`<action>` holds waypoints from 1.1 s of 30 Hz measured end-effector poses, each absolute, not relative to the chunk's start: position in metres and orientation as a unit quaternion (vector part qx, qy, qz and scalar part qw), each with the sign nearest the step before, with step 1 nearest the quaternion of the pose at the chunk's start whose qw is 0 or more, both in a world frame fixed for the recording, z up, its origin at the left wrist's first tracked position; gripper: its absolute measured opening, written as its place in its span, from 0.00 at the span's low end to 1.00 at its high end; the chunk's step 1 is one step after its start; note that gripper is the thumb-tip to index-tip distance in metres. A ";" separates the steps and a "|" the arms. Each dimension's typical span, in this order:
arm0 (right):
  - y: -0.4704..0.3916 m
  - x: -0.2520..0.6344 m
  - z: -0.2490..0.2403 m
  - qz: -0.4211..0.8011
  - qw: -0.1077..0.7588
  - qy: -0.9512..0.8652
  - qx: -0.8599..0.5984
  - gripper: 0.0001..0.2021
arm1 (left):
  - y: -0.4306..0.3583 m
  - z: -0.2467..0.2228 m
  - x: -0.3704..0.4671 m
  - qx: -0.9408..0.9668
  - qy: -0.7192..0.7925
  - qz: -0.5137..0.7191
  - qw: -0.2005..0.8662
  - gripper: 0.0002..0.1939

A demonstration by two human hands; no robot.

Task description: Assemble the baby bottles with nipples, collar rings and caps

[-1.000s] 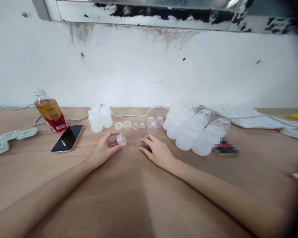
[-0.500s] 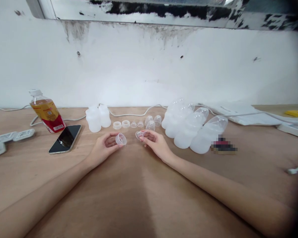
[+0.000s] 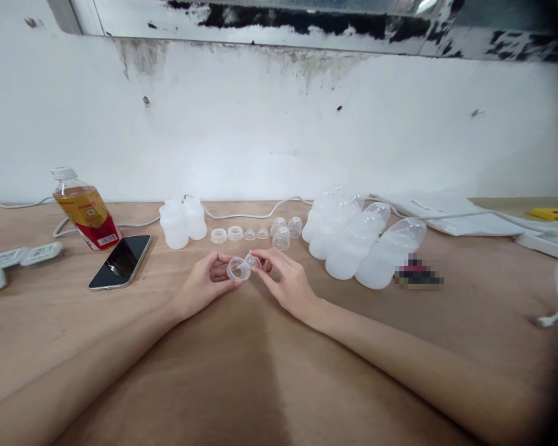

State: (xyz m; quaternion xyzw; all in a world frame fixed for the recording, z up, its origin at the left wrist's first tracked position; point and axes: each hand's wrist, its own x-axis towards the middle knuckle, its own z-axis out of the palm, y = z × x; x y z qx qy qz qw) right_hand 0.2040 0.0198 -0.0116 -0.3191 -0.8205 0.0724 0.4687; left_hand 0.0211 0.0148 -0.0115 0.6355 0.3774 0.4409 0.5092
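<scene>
A wooden table (image 3: 242, 390) lay under two pinching grips

Forearms (image 3: 125, 347) angled inward, wood stretching nearside of the fingers (image 3: 266, 282); milky bottles (image 3: 346, 255) stood to their right. The left hand (image 3: 202, 284) pinched a clear ring (image 3: 235, 272); the right hand (image 3: 288, 285) pinched a clear teat (image 3: 252, 261) overlapping its rim, contact unclear.

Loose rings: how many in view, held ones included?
3: one ring in the left hand; two side by side, left and right, on the table, right of the paired white bottles. Others may be hidden.
</scene>
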 end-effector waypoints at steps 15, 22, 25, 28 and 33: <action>0.023 0.208 -0.007 -0.056 0.394 -0.894 -0.207 0.19 | 0.014 -0.015 0.021 0.649 0.365 0.444 0.498 0.16; 0.020 0.204 -0.005 -0.014 0.362 -0.917 -0.164 0.15 | 0.013 -0.013 0.021 0.661 0.357 0.436 0.496 0.15; 0.018 0.203 -0.003 0.005 0.344 -0.923 -0.174 0.15 | 0.014 -0.014 0.020 0.666 0.357 0.438 0.487 0.15; 0.016 0.204 0.000 0.012 0.306 -0.933 -0.187 0.16 | 0.014 -0.015 0.019 0.668 0.357 0.454 0.469 0.15; 0.012 0.203 0.000 0.041 0.321 -0.918 -0.230 0.15 | 0.014 -0.015 0.019 0.683 0.345 0.468 0.441 0.14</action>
